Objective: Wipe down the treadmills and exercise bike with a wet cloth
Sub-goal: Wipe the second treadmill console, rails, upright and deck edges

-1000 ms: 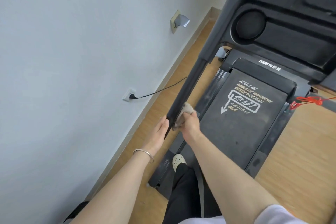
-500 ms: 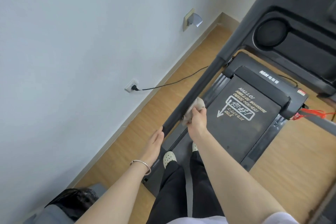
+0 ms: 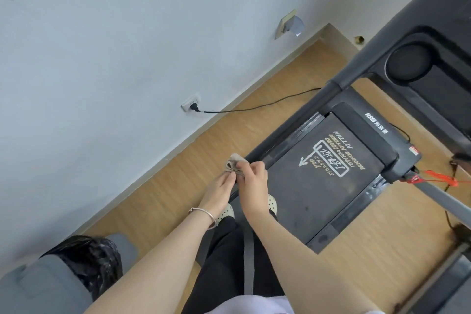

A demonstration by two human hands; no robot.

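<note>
Your right hand pinches the beige cloth at the treadmill handrail's end, your left hand touching it with straight fingers.

a small home workout room: a treadmill stands on a wood laminate floor beside a plain pale wall on the left, its cord plugged into a low socket; a black-lined bin sits near left.
</note>
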